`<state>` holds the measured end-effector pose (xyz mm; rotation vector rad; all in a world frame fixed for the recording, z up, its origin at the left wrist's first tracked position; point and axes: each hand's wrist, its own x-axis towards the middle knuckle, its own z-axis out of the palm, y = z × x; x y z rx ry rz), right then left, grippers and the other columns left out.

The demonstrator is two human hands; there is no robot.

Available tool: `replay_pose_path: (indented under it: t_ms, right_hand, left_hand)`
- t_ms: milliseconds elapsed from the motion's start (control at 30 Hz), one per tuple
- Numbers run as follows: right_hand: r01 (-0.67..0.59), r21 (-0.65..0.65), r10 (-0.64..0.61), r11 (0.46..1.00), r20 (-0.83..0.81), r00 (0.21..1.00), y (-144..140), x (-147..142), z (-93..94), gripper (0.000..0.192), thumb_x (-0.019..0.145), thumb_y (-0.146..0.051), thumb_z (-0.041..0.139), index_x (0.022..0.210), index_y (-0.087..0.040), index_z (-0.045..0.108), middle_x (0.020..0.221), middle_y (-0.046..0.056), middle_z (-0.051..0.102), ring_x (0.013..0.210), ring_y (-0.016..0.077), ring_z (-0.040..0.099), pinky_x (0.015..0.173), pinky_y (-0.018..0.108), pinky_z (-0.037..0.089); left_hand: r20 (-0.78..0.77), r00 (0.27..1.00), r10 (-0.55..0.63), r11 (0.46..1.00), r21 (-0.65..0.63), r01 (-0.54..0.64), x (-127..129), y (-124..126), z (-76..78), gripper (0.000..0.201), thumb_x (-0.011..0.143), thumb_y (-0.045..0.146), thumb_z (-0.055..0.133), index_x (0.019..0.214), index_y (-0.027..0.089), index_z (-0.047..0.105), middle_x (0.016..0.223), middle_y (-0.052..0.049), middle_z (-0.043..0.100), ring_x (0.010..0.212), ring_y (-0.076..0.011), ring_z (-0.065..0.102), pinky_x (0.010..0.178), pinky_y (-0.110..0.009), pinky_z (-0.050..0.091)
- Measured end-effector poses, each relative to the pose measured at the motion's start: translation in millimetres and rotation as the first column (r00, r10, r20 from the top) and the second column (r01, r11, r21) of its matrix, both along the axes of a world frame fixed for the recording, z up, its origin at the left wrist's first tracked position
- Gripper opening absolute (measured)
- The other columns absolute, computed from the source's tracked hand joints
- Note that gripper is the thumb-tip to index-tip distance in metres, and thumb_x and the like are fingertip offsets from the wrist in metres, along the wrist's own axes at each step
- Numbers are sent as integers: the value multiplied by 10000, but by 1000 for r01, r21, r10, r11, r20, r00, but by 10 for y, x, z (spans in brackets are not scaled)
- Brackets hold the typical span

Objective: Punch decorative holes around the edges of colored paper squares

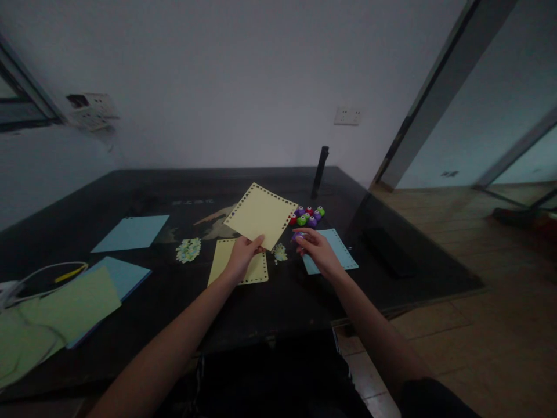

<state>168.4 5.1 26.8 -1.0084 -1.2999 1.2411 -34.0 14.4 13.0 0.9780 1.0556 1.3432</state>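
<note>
My left hand (246, 255) pinches the near corner of a yellow paper sheet (261, 213), lifted and tilted, with small shapes punched along its edges. In my right hand (317, 248) is a small purple craft punch (298, 236), partly hidden by the fingers. Below the left hand lies a second yellow sheet (221, 259) with punched edges. Under the right hand is a light blue sheet (337, 245), also punched along its edge. Several red, green and purple craft punches (312, 222) stand grouped just beyond my right hand. A small heap of paper cutouts (279, 252) sits between my hands.
A larger heap of cutouts (188, 250) lies left of centre on the black table (270, 313). Blue paper (133, 233), stacked green sheets (82, 302) and a white cable (41, 268) are further left. A black upright object (321, 168) stands at the back, near the wall.
</note>
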Motion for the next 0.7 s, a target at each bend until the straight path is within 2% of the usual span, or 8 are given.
replay_pose_path:
  t_ms: [100, 233, 333, 433, 500, 567, 633, 700]
  right_hand:
    - [37, 12, -36, 999, -54, 998, 0, 115, 65, 368, 645, -341, 730, 978, -223, 628, 820, -1, 625, 618, 103, 562, 554, 241, 429]
    - [132, 33, -132, 991, -22, 991, 101, 405, 123, 435, 580, -312, 775, 971, -205, 620, 780, -5, 632, 581, 105, 544, 553, 259, 431]
    - [236, 88, -241, 968, 41, 970, 329, 698, 85, 466, 607, -355, 750, 1011, -189, 589, 763, 4, 641, 555, 113, 541, 542, 268, 428]
    - [354, 158, -380, 922, 193, 905, 657, 973, -35, 440, 626, -386, 717, 985, -173, 575, 800, 30, 646, 603, 153, 586, 567, 297, 454]
    - [395, 258, -467, 882, 352, 811, 869, 1105, -135, 362, 656, -353, 687, 950, -162, 597, 868, 59, 657, 713, 182, 609, 662, 331, 476]
    - [348, 358, -499, 866, 582, 643, 1036, 1182, -225, 276, 701, -312, 656, 922, -150, 629, 903, 82, 665, 812, 201, 607, 759, 339, 458]
    - [285, 368, -464, 885, 750, 473, 1147, 1209, -290, 249, 752, -289, 618, 943, -133, 648, 948, 105, 667, 870, 206, 600, 802, 322, 435]
    - [227, 347, -408, 910, 847, 340, 1213, 1198, -326, 257, 786, -278, 591, 973, -114, 658, 988, 128, 660, 909, 210, 591, 817, 300, 417]
  left_hand:
    - [-115, 993, 42, 997, 68, -34, -32, -13, 46, 250, 643, 315, 747, 754, 117, 642, 639, -37, 655, 542, -118, 559, 542, -224, 447]
    - [-190, 979, 80, 992, 112, -59, -62, 2, 51, 211, 662, 300, 728, 734, 130, 627, 601, -24, 636, 521, -118, 542, 512, -215, 424]
    - [-240, 969, 64, 991, 127, -34, -69, 33, 3, 196, 676, 291, 714, 745, 132, 622, 605, -22, 634, 502, -111, 528, 497, -212, 415]
    - [-267, 963, 45, 990, 139, -7, -65, 53, -45, 200, 678, 294, 709, 761, 137, 617, 628, -26, 642, 497, -109, 528, 493, -214, 418]
    - [-286, 958, 33, 990, 139, 7, -61, 54, -57, 211, 682, 300, 702, 784, 137, 614, 646, -29, 647, 504, -112, 535, 496, -217, 424]
    - [-303, 953, 17, 990, 138, 26, -57, 48, -54, 226, 693, 311, 686, 802, 130, 605, 648, -27, 642, 508, -113, 536, 502, -220, 428]
    - [-317, 948, 0, 990, 136, 45, -55, 39, -43, 239, 704, 321, 669, 812, 121, 592, 644, -21, 633, 510, -112, 533, 510, -223, 432]
    - [-337, 941, -9, 989, 135, 58, -53, 28, -30, 249, 715, 326, 653, 830, 116, 585, 657, -20, 632, 513, -109, 531, 514, -223, 431]
